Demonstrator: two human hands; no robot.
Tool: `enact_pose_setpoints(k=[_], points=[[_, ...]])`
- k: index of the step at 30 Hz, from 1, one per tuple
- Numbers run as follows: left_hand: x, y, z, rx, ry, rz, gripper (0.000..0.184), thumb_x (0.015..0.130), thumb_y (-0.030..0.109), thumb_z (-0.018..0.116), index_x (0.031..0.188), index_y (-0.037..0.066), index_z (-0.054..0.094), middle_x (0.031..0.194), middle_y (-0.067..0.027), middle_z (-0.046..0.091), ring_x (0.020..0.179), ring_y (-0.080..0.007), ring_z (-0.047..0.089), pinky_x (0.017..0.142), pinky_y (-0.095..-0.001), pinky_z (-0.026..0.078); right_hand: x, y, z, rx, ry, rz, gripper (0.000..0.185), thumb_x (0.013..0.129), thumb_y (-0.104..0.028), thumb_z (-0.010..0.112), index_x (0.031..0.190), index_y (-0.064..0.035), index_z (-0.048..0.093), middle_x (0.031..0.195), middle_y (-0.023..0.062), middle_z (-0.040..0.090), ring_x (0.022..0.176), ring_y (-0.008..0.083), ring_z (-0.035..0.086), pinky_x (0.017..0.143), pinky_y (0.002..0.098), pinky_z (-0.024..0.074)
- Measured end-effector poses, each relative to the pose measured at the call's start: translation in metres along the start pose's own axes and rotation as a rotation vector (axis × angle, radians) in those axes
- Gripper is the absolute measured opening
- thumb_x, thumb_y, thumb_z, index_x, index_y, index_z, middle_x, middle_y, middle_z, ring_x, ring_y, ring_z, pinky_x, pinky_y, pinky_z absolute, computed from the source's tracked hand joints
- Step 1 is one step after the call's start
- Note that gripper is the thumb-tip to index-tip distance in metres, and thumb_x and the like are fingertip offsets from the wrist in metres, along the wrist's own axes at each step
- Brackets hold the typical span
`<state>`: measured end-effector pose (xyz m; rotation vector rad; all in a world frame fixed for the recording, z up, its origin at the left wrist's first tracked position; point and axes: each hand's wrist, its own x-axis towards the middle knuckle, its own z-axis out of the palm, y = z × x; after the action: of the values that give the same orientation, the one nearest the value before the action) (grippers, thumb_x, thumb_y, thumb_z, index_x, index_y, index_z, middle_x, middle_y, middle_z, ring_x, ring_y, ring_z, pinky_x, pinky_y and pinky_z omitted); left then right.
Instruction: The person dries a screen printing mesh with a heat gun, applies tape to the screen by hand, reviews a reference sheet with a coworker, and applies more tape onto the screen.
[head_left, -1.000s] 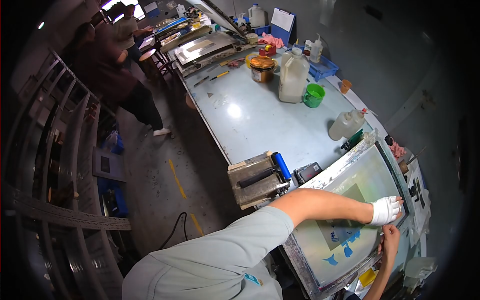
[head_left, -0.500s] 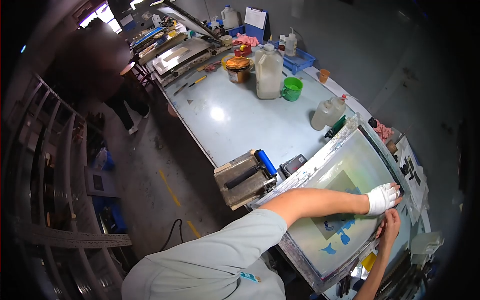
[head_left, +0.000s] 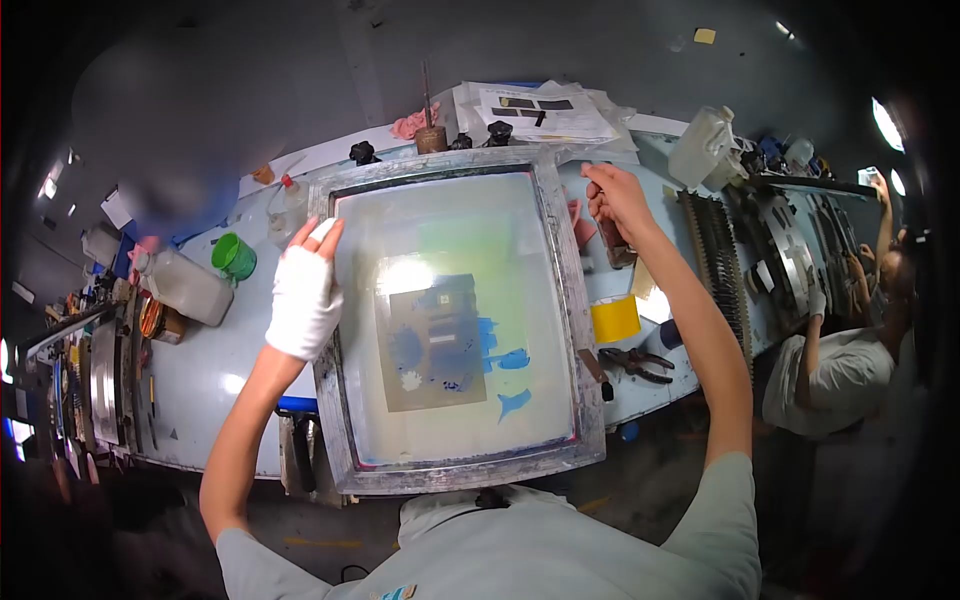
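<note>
A printing screen in a metal frame (head_left: 565, 270) lies in front of me, its pale mesh (head_left: 460, 220) marked with blue smears. A grey rectangle (head_left: 405, 390) shows through the mesh. Over the left rail is my left hand (head_left: 303, 295), in a white fingerless wrap or glove, fingers apart and nothing visible in them. My right hand (head_left: 618, 205) is raised just beyond the right rail, its bare fingers loosely bent and apart, holding nothing I can see. Below it lies a dark reddish object (head_left: 613, 245), partly covered by the hand.
Pliers (head_left: 637, 366) and a yellow tape roll (head_left: 615, 319) lie right of the screen. To the left stand a green cup (head_left: 233, 256) and a cloudy jug (head_left: 188, 287). Papers (head_left: 545, 112) lie behind. At far right a co-worker (head_left: 840, 365) is at another bench.
My view has swung right and now faces the screen squarely. Both hands have left the screen's far corner and moved apart, one to each side rail.
</note>
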<state>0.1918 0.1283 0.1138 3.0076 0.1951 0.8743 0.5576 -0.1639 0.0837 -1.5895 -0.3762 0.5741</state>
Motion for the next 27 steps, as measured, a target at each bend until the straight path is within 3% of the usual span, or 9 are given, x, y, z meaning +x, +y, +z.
enact_pose_setpoints(k=[3, 5, 8, 11, 14, 16, 21, 23, 27], points=[[-0.058, -0.013, -0.016, -0.219, 0.071, -0.248, 0.066, 0.08, -0.009, 0.057, 0.143, 0.006, 0.045, 0.131, -0.0192, 0.056, 0.126, -0.0364, 0.051, 0.108, -0.042, 0.039, 0.059, 0.015, -0.032, -0.125, 0.145, -0.008, 0.038, 0.093, -0.036, 0.066, 0.109, -0.0011, 0.06, 0.09, 0.0087, 0.062, 0.06, 0.0153, 0.062, 0.048, 0.0289, 0.0492], [-0.108, -0.022, -0.02, -0.321, 0.073, -0.437, 0.063, 0.086, -0.008, 0.056, 0.146, 0.006, 0.043, 0.132, -0.0186, 0.056, 0.124, -0.0328, 0.053, 0.107, -0.0391, 0.039, 0.095, 0.031, -0.05, -0.115, 0.273, -0.004, 0.042, 0.092, -0.037, 0.067, 0.111, 0.0004, 0.058, 0.094, 0.0106, 0.062, 0.065, 0.0192, 0.064, 0.05, 0.0318, 0.0529], [-0.183, -0.03, -0.018, -0.429, 0.058, -0.761, 0.059, 0.091, -0.006, 0.052, 0.148, 0.008, 0.041, 0.133, -0.017, 0.056, 0.121, -0.0269, 0.054, 0.106, -0.0367, 0.039, 0.15, 0.046, -0.082, -0.132, 0.391, 0.081, 0.056, 0.091, -0.043, 0.067, 0.125, 0.0008, 0.055, 0.116, 0.0142, 0.06, 0.079, 0.0223, 0.065, 0.062, 0.037, 0.057], [-0.255, -0.026, -0.015, -0.551, 0.138, -1.044, 0.057, 0.094, -0.006, 0.048, 0.149, 0.009, 0.041, 0.131, -0.0145, 0.057, 0.118, -0.0214, 0.054, 0.104, -0.0336, 0.04, 0.186, 0.049, -0.094, -0.033, 0.473, 0.143, 0.062, 0.085, -0.044, 0.074, 0.121, 0.0032, 0.055, 0.114, 0.0148, 0.059, 0.074, 0.0229, 0.063, 0.06, 0.0371, 0.0568], [-0.289, -0.014, -0.022, -0.584, 0.136, -1.204, 0.052, 0.1, 0.003, 0.05, 0.15, 0.011, 0.04, 0.136, -0.0141, 0.053, 0.124, -0.0208, 0.05, 0.108, -0.0318, 0.035, 0.218, 0.055, -0.099, -0.114, 0.365, 0.309, 0.054, 0.08, -0.046, 0.079, 0.103, -0.0013, 0.061, 0.092, 0.0082, 0.064, 0.059, 0.0148, 0.057, 0.048, 0.0279, 0.0473], [-0.3, -0.007, -0.022, -0.558, 0.132, -1.237, 0.053, 0.099, -0.001, 0.048, 0.15, 0.011, 0.04, 0.134, -0.0133, 0.054, 0.122, -0.0191, 0.05, 0.107, -0.0309, 0.036, 0.219, 0.055, -0.087, -0.143, 0.216, 0.458, 0.045, 0.077, -0.048, 0.082, 0.089, -0.0078, 0.064, 0.071, 0.0001, 0.064, 0.051, 0.0085, 0.051, 0.041, 0.0212, 0.0355], [-0.312, -0.002, -0.01, -0.678, 0.207, -1.293, 0.054, 0.097, -0.004, 0.045, 0.149, 0.011, 0.041, 0.128, -0.0095, 0.056, 0.117, -0.0169, 0.052, 0.105, -0.0295, 0.036, 0.224, 0.044, -0.07, -0.125, 0.265, 0.142, 0.023, 0.088, -0.026, 0.07, 0.088, -0.003, 0.066, 0.076, 0.0061, 0.07, 0.056, 0.014, 0.059, 0.046, 0.0288, 0.0441], [-0.318, -0.005, -0.011, -0.709, 0.22, -1.271, 0.054, 0.098, -0.003, 0.046, 0.149, 0.01, 0.041, 0.127, -0.0083, 0.056, 0.115, -0.0163, 0.052, 0.104, -0.0294, 0.037, 0.207, 0.015, -0.076, -0.235, 0.339, -0.041, 0.026, 0.09, -0.027, 0.064, 0.095, -0.0011, 0.066, 0.082, 0.0089, 0.071, 0.059, 0.0162, 0.062, 0.05, 0.03, 0.0487], [-0.312, 0.005, -0.009, -0.722, 0.263, -1.255, 0.051, 0.099, 0.0, 0.047, 0.149, 0.007, 0.041, 0.124, -0.0075, 0.057, 0.11, -0.0156, 0.053, 0.1, -0.0281, 0.04, 0.183, 0.021, -0.117, 0.141, 0.422, -0.032, 0.041, 0.091, -0.032, 0.059, 0.116, 0.001, 0.056, 0.097, 0.0165, 0.07, 0.069, 0.0241, 0.068, 0.058, 0.0343, 0.0551]])
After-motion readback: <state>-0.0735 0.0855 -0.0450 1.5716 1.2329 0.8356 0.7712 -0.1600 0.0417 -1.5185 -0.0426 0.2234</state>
